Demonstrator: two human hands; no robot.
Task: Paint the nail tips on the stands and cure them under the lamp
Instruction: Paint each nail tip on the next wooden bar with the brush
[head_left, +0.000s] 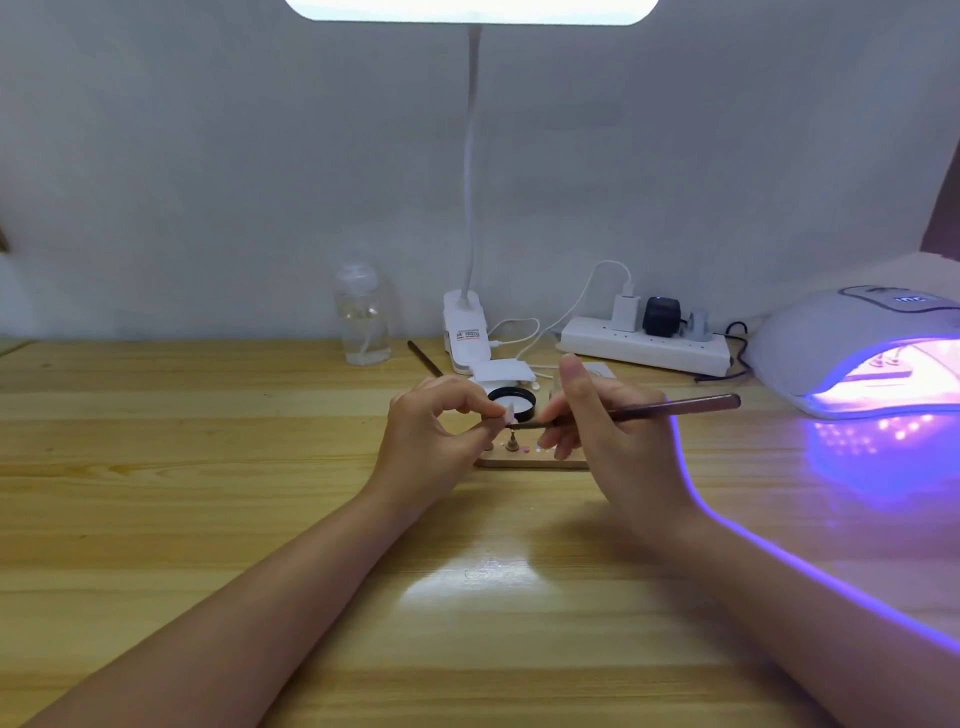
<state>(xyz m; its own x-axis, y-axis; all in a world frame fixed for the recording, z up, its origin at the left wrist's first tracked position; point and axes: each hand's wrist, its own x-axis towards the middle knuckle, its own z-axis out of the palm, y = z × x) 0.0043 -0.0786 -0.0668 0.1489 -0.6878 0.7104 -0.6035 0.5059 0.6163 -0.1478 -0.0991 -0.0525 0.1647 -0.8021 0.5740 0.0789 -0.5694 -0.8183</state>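
1. The left hand (436, 421) is pinching a tiny pale plastic nail tip (510, 414) on its small metal stand (511, 441), above the flat wooden base (530, 462).
2. The right hand (597, 415) is gripping a slim dark-handled brush (649, 410), bristles meeting the tip.
3. The tip is probably feather-light, stiff and slippery when wet, so holding it by the stand seems safest.

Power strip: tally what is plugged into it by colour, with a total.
White plug: 1
Black plug: 1
Grey plug: 1
Total: 3 plugs in the white power strip.
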